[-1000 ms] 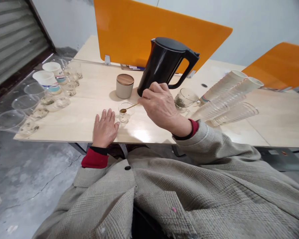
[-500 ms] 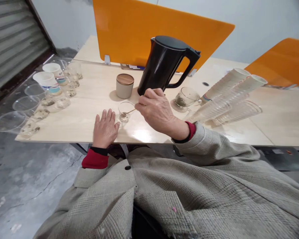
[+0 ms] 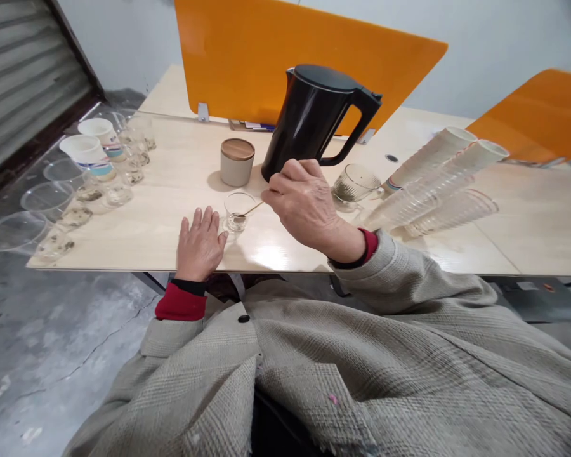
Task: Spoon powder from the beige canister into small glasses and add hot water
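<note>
My right hand (image 3: 304,198) is closed around the end of a thin wooden-looking spoon (image 3: 252,209). The spoon slants down to the left, and its bowl is inside a small clear cup (image 3: 235,223). Flat on the table beside that cup lies my left hand (image 3: 200,247), fingers stretched and thumb close to the cup's side. Behind the cup stands a grey canister (image 3: 236,170) with a wooden lid. A black kettle (image 3: 299,120) rises just beyond my right hand. To its right sits a clear glass mug (image 3: 356,183) with dark, leaf-like bits inside.
Several clear plastic cups (image 3: 47,197) with dark bits in them line the table's left end, along with two paper cups (image 3: 85,155). Nested stacks of paper cups (image 3: 428,155) and clear cups (image 3: 452,212) lie on the right. An orange divider (image 3: 238,63) stands behind the kettle.
My right hand has moved slightly up and to the right, and the spoon's bowl has shifted a little within the cup. The left hand stays in place.
</note>
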A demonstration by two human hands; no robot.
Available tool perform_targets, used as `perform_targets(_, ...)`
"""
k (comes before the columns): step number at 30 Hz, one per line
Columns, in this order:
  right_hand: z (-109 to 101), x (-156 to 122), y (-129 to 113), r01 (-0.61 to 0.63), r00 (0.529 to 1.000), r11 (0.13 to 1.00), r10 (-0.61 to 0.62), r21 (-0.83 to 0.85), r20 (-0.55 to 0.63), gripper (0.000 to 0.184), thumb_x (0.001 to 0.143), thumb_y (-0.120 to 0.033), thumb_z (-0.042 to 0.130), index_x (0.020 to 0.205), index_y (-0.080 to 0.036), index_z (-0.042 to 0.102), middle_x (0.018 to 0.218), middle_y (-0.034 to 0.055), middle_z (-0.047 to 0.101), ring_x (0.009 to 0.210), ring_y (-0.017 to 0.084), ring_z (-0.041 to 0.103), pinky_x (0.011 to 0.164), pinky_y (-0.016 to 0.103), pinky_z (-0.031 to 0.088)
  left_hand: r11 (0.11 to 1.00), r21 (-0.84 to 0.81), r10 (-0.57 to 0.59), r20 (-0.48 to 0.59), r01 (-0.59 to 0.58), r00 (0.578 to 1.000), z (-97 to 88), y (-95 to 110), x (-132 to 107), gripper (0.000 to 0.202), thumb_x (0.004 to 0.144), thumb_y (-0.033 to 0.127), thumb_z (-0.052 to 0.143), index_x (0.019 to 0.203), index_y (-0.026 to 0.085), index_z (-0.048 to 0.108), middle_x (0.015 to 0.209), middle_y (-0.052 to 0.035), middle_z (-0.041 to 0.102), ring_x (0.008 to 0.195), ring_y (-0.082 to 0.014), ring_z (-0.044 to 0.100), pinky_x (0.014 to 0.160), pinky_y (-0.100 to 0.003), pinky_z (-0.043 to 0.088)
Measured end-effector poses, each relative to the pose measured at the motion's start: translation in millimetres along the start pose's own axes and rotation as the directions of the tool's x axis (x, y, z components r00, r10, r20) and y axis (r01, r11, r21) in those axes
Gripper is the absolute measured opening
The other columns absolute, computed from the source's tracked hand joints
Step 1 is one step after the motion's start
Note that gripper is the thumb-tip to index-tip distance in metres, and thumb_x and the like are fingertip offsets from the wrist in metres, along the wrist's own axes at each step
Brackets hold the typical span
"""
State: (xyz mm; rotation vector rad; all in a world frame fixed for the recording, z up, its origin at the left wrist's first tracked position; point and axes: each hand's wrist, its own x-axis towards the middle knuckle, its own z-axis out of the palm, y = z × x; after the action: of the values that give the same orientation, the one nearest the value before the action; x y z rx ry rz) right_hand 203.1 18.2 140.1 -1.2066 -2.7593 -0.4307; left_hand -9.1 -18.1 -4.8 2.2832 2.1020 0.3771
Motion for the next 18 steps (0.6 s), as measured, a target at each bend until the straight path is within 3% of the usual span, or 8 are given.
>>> perform_targets(4, 3, -2, 6, -0.018, 0.999, 1.0, 0.017, -0.006, -0.041, 0.039, 0.109, -0.019, 0.039, 0.094, -0.026, 0.075, 0.099, 0.0099, 0.066, 0.111, 0.03, 0.05, 0.095, 0.046, 0.034, 1.0, 0.004, -0.001, -0.002, 0.001, 1.0, -0.8, 0, 0, 0.068, 0.108, 0.04, 0.026, 0.166, 0.008, 0.043, 0.178, -0.0172, 0.037, 0.167, -0.0376, 0.03, 0.135, -0.064, 0.023)
perform_targets(7, 0, -11, 13, -0.097, 0.983, 0.995, 0.091, -0.033, -0.157, 0.043, 0.113, -0.023, 0.037, 0.096, -0.026, 0.077, 0.099, 0.0083, 0.069, 0.11, 0.029, 0.053, 0.096, 0.047, 0.036, 1.0, 0.007, 0.0, 0.0, 0.0, 1.0, -1.2, 0, 0, 0.068, 0.108, 0.04, 0.026, 0.166, 0.008, 0.044, 0.178, -0.0167, 0.037, 0.167, -0.0375, 0.03, 0.135, -0.063, 0.023)
perform_targets(9, -8, -23, 21, -0.179, 0.949, 0.983, 0.16, -0.046, -0.27, 0.047, 0.115, -0.029, 0.035, 0.097, -0.026, 0.079, 0.098, 0.008, 0.072, 0.109, 0.03, 0.056, 0.096, 0.048, 0.036, 1.0, 0.007, -0.001, -0.001, 0.001, 1.0, -0.4, 0, 1, 0.068, 0.108, 0.04, 0.027, 0.166, 0.01, 0.044, 0.178, -0.016, 0.037, 0.167, -0.037, 0.031, 0.135, -0.063, 0.023)
perform_targets(11, -18, -40, 34, -0.271, 0.893, 0.961, 0.232, -0.049, -0.386, 0.049, 0.116, -0.034, 0.036, 0.098, -0.026, 0.081, 0.097, 0.0095, 0.074, 0.108, 0.031, 0.057, 0.095, 0.05, 0.036, 1.0, 0.005, -0.004, -0.004, 0.005, 1.0, 1.2, -1, 2, 0.067, 0.108, 0.04, 0.028, 0.166, 0.011, 0.044, 0.178, -0.0153, 0.037, 0.167, -0.0368, 0.031, 0.135, -0.063, 0.023)
perform_targets(14, -31, -67, 65, -0.474, 0.768, 0.877, 0.364, -0.084, -0.527, 0.048, 0.115, -0.04, 0.041, 0.098, -0.026, 0.083, 0.093, 0.0127, 0.073, 0.107, 0.033, 0.057, 0.091, 0.052, 0.036, 1.0, -0.002, 0.0, -0.007, 0.0, 1.0, 3.6, -3, 3, 0.067, 0.108, 0.04, 0.029, 0.167, 0.012, 0.044, 0.178, -0.0148, 0.037, 0.167, -0.0371, 0.031, 0.135, -0.064, 0.024)
perform_targets(16, -35, -79, 91, -0.641, 0.682, 0.757, 0.482, -0.131, -0.55, 0.042, 0.113, -0.038, 0.047, 0.099, -0.024, 0.084, 0.096, 0.0154, 0.073, 0.108, 0.034, 0.056, 0.087, 0.052, 0.033, 1.0, -0.012, 0.004, -0.01, -0.004, 1.0, 4.7, -5, 4, 0.067, 0.108, 0.04, 0.029, 0.167, 0.014, 0.043, 0.178, -0.0147, 0.037, 0.167, -0.0373, 0.031, 0.135, -0.064, 0.024)
perform_targets(18, -34, -83, 119, -0.775, 0.603, 0.605, 0.624, -0.181, -0.497, 0.031, 0.108, -0.031, 0.058, 0.099, -0.02, 0.085, 0.103, 0.0203, 0.074, 0.11, 0.034, 0.054, 0.084, 0.052, 0.029, 1.0, -0.022, 0.009, -0.017, -0.009, 1.0, 5.4, -6, 5, 0.067, 0.108, 0.041, 0.029, 0.168, 0.014, 0.043, 0.178, -0.0151, 0.037, 0.167, -0.0381, 0.031, 0.135, -0.065, 0.024)
